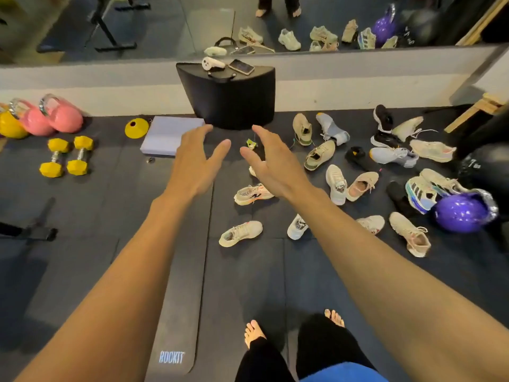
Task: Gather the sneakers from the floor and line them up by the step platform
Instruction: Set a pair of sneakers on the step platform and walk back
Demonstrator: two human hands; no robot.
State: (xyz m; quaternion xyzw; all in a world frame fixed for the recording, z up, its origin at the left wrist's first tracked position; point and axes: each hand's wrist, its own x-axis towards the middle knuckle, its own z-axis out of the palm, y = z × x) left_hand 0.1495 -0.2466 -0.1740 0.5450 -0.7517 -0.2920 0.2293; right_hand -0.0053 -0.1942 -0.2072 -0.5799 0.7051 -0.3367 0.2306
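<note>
Several sneakers lie scattered over the dark floor on the right. Nearest are a cream sneaker with an orange-black logo (253,194), a beige one (240,233) and a small white one (297,226). More pale and black sneakers (319,155) spread toward the right wall. A black step platform (228,97) stands against the mirror wall at centre. My left hand (197,158) and my right hand (271,161) are stretched out in front of me above the floor, fingers spread, holding nothing. My right hand covers part of a white sneaker.
A phone (241,67) and a white controller (212,63) lie on the platform. Pink kettlebells (62,115), a yellow kettlebell (9,125), yellow dumbbells (66,156), a yellow cone (137,128) and a lilac pad (172,135) sit left. A purple kettlebell (462,212) is right. A grey mat (181,285) runs underfoot.
</note>
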